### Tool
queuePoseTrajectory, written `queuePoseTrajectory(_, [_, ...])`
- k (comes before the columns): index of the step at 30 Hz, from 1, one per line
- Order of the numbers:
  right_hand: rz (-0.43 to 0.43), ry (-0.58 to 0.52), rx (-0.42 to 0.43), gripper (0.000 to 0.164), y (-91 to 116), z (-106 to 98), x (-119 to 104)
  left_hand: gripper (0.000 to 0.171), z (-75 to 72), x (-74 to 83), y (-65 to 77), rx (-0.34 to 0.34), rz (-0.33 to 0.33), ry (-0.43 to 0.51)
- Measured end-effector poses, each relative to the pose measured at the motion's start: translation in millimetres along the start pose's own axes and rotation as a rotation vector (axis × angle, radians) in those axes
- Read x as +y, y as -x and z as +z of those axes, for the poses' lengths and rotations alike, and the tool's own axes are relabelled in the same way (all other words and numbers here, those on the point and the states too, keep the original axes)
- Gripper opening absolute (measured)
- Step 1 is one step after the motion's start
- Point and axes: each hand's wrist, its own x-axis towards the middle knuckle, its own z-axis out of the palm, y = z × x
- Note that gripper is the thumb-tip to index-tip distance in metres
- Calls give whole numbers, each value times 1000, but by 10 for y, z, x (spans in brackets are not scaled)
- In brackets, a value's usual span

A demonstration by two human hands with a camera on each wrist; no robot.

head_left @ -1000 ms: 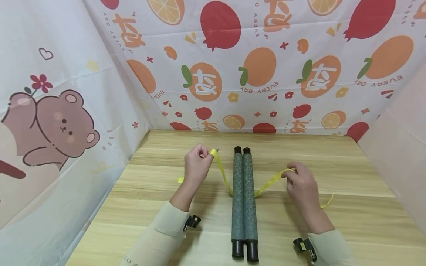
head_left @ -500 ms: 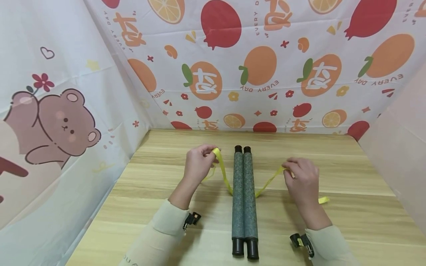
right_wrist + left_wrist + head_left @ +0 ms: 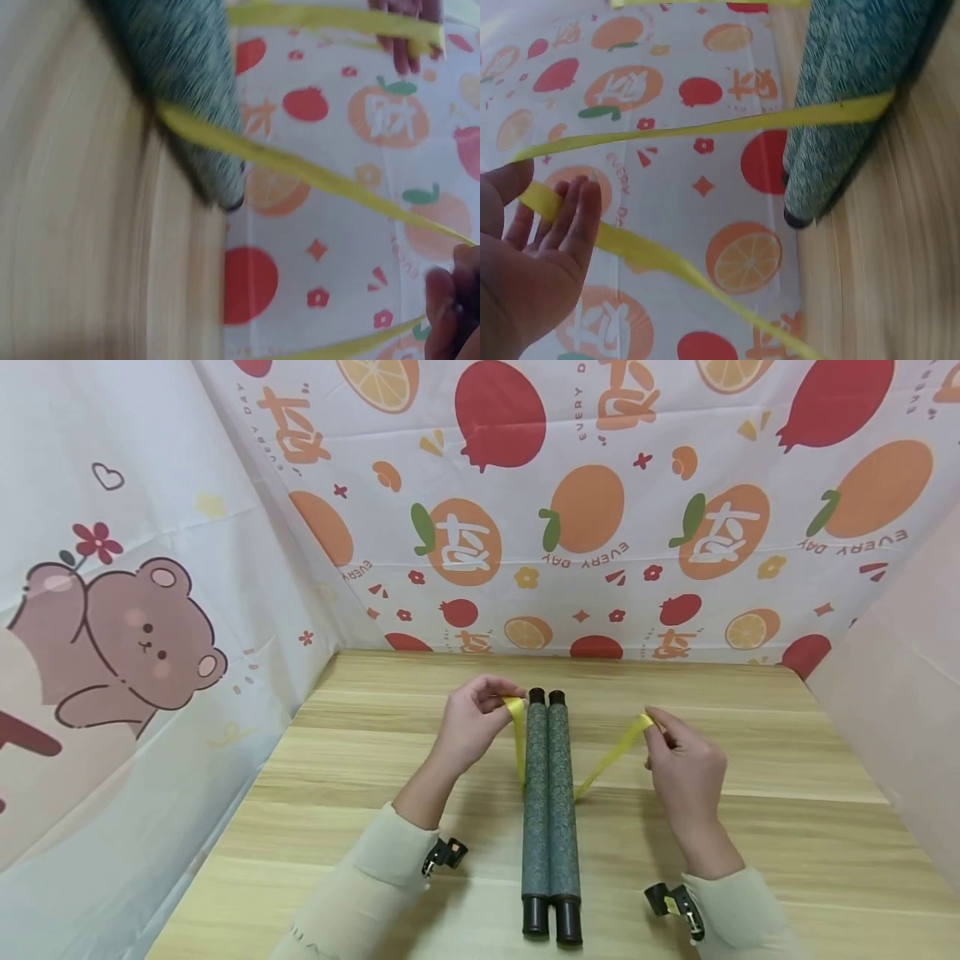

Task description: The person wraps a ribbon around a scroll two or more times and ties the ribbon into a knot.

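Note:
A scroll (image 3: 537, 802), rolled from both ends into two side-by-side green patterned rolls with black knobs, lies lengthwise on the table. A yellow ribbon (image 3: 611, 762) comes out from both sides of it; the stretch between is hidden beneath the rolls. My left hand (image 3: 474, 727) pinches one end section between thumb and fingers, raised beside the scroll's far end. To the right, my right hand (image 3: 688, 772) pinches the other section above the table. In the left wrist view, the ribbon's loose tail (image 3: 656, 255) hangs down past the fingers of my left hand (image 3: 544, 262).
The wooden table (image 3: 810, 827) bears the scroll. A fruit-printed cloth (image 3: 517, 527) stands along its back edge, and a bear-printed cloth (image 3: 142, 635) hangs on the left. Small black devices, such as the one at the left cuff (image 3: 444, 855), sit on both wrists.
My left hand has moved right, close to the scroll's far end, bringing its ribbon section along. The right hand has risen slightly and still pinches the ribbon. The scroll stays in place.

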Motion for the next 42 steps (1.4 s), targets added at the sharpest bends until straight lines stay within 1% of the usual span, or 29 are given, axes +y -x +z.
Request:
queuePoseTrajectory(2, [66,-147,-23,20,6,27,-76,18,60,13,-7,-52,2,34])
queuePoseTrajectory(5, [94,-275,-62,22,12,62,-211,15,156,37,-5,-140,-6,79])
queuePoseTrajectory(7, [69,-313,-95,22,3,53,-348,16,216,48,1,-199,-12,107])
queuePoseTrajectory(10, [28,-368,-167,24,-34,8,-550,22,298,68,13,-276,-32,131])
queuePoseTrajectory(12, [10,-411,-221,26,-65,-35,-672,25,343,93,23,-310,-49,131])
queuePoseTrajectory(15, [-4,-456,-301,32,-102,-71,-767,27,390,143,42,-354,-67,124])
queuePoseTrajectory(20, [-81,-486,-406,47,-140,-58,-802,36,447,203,75,-413,-81,104])
queuePoseTrajectory(22, [-92,-497,-441,52,-150,-28,-779,39,466,207,92,-444,-86,113])
queuePoseTrajectory(24, [-78,-510,-477,52,-156,0,-746,40,483,212,113,-482,-78,115])
queuePoseTrajectory(26, [-31,-548,-530,50,-164,21,-715,34,497,213,131,-517,-49,101])
queuePoseTrajectory(29, [53,-609,-609,42,-177,29,-689,24,514,218,154,-532,2,70])
queuePoseTrajectory(30, [74,-621,-633,39,-182,28,-684,22,518,220,159,-531,16,66])
queuePoseTrajectory(32, [108,-647,-671,36,-190,27,-676,24,525,219,168,-531,26,91])
queuePoseTrajectory(37, [130,-640,-702,35,-199,48,-653,31,532,218,180,-559,-8,230])
queuePoseTrajectory(39, [137,-627,-700,35,-199,64,-638,32,526,226,175,-563,-15,263])
queuePoseTrajectory(42, [151,-603,-693,35,-193,83,-611,33,511,245,170,-550,-31,300])
